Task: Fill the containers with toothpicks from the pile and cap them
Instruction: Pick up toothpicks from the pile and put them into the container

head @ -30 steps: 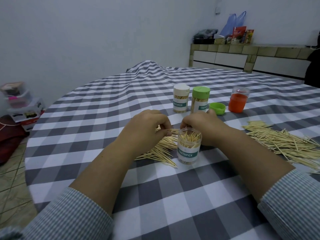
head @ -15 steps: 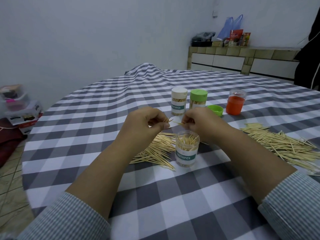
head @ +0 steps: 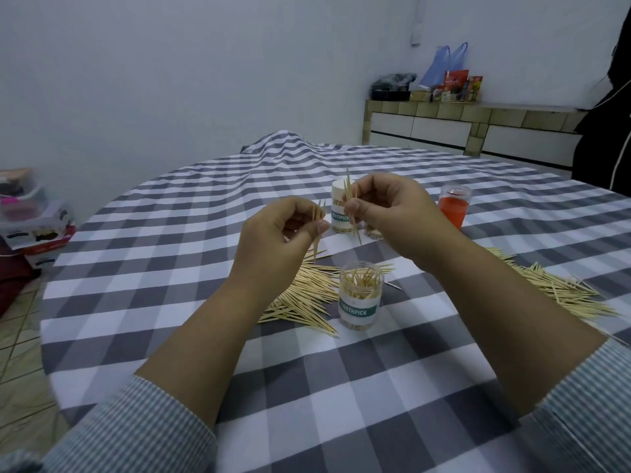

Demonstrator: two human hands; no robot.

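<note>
Left hand [head: 276, 230] and right hand [head: 386, 208] each pinch a few toothpicks in their fingers. Below them, the open container [head: 359, 298] stands part-filled, uncapped. One white-capped container [head: 341, 213] sits just beyond. Pile [head: 300, 298] remains: filling incomplete.

Open container [head: 360, 298] right of pile [head: 300, 295]

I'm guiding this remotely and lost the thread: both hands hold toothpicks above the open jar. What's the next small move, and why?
Probably lower the right hand and drop its pinched toothpicks point-down into the open container. That bundle is already upright and the jar below is uncapped, with room seemingly left among its toothpicks. The left hand holds its own few toothpicks and could follow.
</note>
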